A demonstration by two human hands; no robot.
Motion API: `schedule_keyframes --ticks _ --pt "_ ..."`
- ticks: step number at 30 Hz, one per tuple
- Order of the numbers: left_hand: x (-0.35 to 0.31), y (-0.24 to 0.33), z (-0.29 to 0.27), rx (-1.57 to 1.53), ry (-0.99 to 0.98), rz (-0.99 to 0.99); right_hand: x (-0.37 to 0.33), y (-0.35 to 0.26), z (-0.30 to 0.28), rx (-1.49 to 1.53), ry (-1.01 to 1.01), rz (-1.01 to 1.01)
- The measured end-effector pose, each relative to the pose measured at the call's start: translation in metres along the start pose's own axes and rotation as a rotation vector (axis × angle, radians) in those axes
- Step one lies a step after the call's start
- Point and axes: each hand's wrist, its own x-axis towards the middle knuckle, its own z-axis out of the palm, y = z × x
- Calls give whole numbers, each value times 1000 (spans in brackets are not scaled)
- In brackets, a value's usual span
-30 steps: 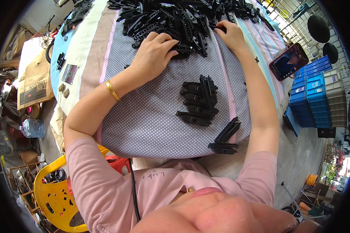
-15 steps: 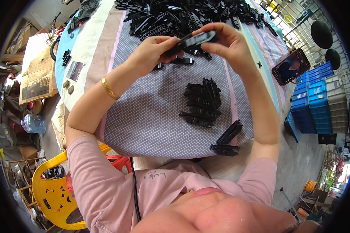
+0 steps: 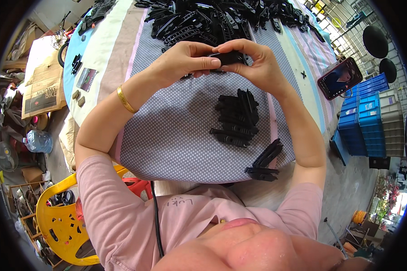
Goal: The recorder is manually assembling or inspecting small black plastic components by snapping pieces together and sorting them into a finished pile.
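Above the far part of the table, both my hands meet around one long black plastic part. My left hand pinches its left end, thumb laid along the near side. Curled over the other end, my right hand grips it between thumb and fingers. The fingers hide much of the part. Nearer to me a small stack of similar black parts lies on the dotted cloth, with a few more black parts by the table's near right edge. Beyond my hands spreads a big heap of black parts.
A phone stands in a holder at the right, near stacked blue crates. On the table's left lie a card, small stones and a black piece. A yellow chair is at my left.
The black part has turned in my hands, its lighter face no longer showing. My right hand has come lower and toward the left hand, and the fingers now nearly touch.
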Motion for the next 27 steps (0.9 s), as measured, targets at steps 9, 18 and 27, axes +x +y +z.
schedule_keyframes --ticks 9,18,27 --pt "0 1 -3 -4 47 31 -1 4 1 39 14 -28" --pt "-7 6 11 753 247 326 -2 -4 -3 -383 -88 134" --pt "-4 7 14 845 294 566 -4 -6 -3 -400 100 122"
